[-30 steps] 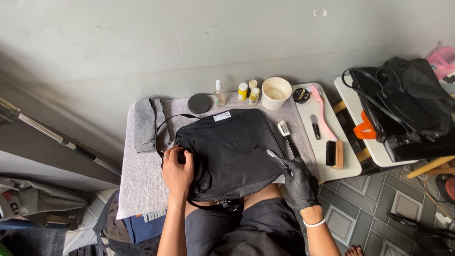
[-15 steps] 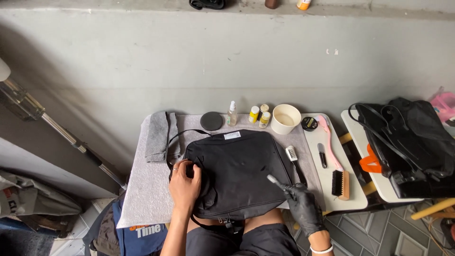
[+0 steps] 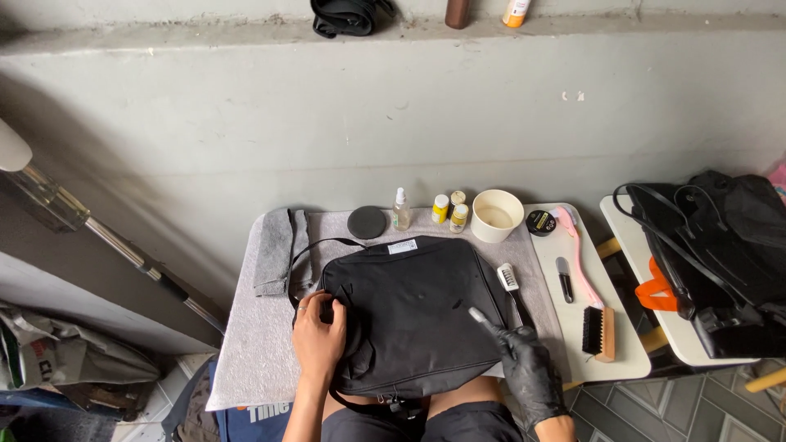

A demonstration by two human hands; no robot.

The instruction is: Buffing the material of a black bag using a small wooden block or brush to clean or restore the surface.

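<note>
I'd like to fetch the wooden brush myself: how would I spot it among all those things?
Start at the black bag on the grey-covered table, then look to the white board on its right. The wooden brush lies near that board's front edge, beside the gloved right hand. It alone has a pale wooden block with dark bristles, unlike the pink-handled brush above it.

Odds and ends along the grey wall

A folded grey cloth (image 3: 277, 250), round black lid (image 3: 366, 222), clear spray bottle (image 3: 401, 210), three small yellow bottles (image 3: 451, 212) and cream cup (image 3: 497, 216) line the tabletop (image 3: 246, 360); a pink-handled brush (image 3: 578, 258) and wooden brush (image 3: 599, 333) lie on the white side table (image 3: 565, 323).
</note>
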